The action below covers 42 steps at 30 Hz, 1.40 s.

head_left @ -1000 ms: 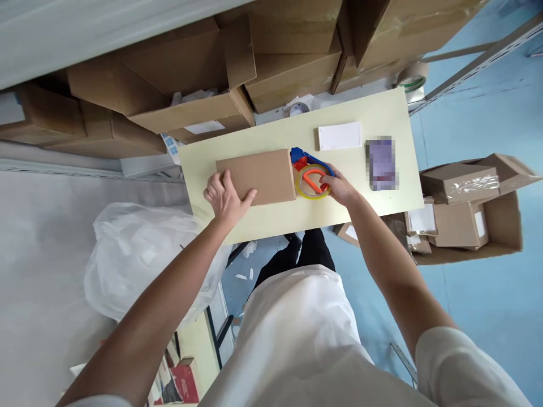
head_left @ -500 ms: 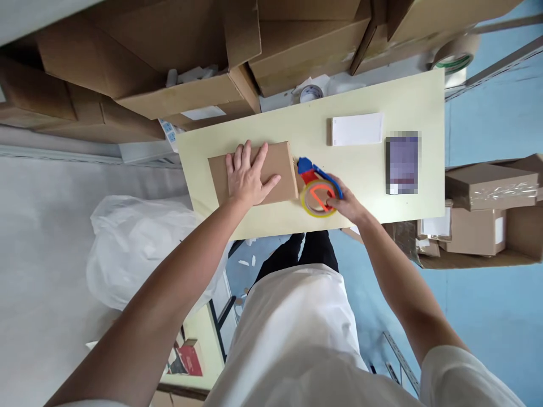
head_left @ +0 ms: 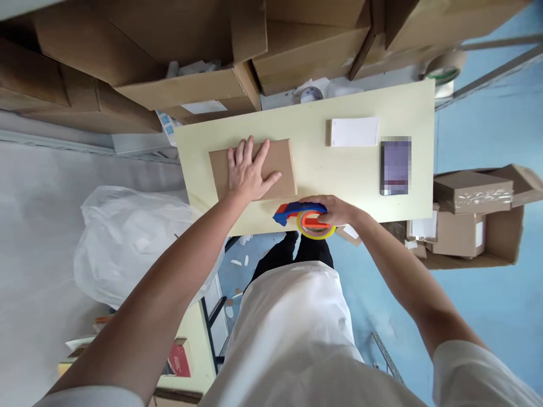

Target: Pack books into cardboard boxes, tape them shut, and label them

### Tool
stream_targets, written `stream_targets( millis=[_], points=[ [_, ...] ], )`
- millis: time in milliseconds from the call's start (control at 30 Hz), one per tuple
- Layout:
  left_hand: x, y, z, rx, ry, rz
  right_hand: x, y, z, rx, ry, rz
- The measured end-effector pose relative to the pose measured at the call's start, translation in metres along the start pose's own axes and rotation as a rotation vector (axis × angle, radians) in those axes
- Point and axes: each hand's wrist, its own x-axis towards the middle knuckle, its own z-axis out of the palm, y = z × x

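A flat brown cardboard box (head_left: 280,182) lies on the pale yellow table (head_left: 314,169). My left hand (head_left: 249,172) rests on top of it with the fingers spread. My right hand (head_left: 335,211) is closed round the handle of a blue and red tape dispenser (head_left: 303,209), which carries a yellow-edged tape roll (head_left: 316,233). The dispenser is at the table's front edge, near the box's lower right corner, its blue head pointing left. A gap shows between dispenser and box.
On the table's right side lie a white label stack (head_left: 354,132) and a blurred dark item (head_left: 396,167). Large cartons (head_left: 182,87) line the back, with a tape roll (head_left: 311,94) before them. Right of the table is an open carton of boxes (head_left: 503,237); a plastic bag (head_left: 131,243) is at left.
My right hand has moved the tape dispenser toward me, from the box's right end to the front edge, and turned its head leftward. My left hand stays on the box.
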Motion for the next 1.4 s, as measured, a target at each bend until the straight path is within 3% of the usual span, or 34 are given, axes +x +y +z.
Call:
stream_targets(
  millis=[100, 233, 333, 433, 533, 667, 800, 1000, 1200, 1400],
  points=[
    [0.0, -0.007, 0.0, -0.048, -0.007, 0.033, -0.037, -0.011, -0.002, 0.098, -0.045, 0.071],
    [-0.021, -0.024, -0.004, -0.109, 0.076, 0.041, -0.101, -0.023, -0.02, 0.239, 0.166, 0.116],
    [-0.054, -0.04, -0.007, -0.086, 0.191, -0.093, -0.132, -0.04, -0.03, 0.374, 0.31, -0.019],
    [-0.079, -0.052, -0.006, -0.063, 0.181, -0.07, -0.145, -0.069, -0.04, 0.244, 0.528, -0.197],
    [-0.088, -0.055, -0.002, -0.076, 0.135, -0.019, -0.146, -0.111, -0.058, -0.1, 0.739, -0.306],
    [-0.086, -0.054, 0.003, -0.181, 0.049, -0.018, -0.13, -0.172, -0.095, -0.488, 0.921, -0.449],
    [-0.085, -0.059, 0.005, -0.329, 0.006, -0.012, -0.087, -0.225, -0.141, -0.671, 1.063, -0.497],
    [-0.085, -0.063, 0.002, -0.417, -0.005, -0.024, 0.006, -0.288, -0.21, -0.89, 1.017, -0.49],
    [-0.091, -0.063, -0.005, -0.441, -0.035, -0.039, 0.074, -0.293, -0.235, -1.006, 0.896, -0.314],
    [-0.092, -0.062, -0.007, -0.432, -0.047, -0.044, 0.081, -0.285, -0.238, -1.027, 0.866, -0.371]
  ],
)
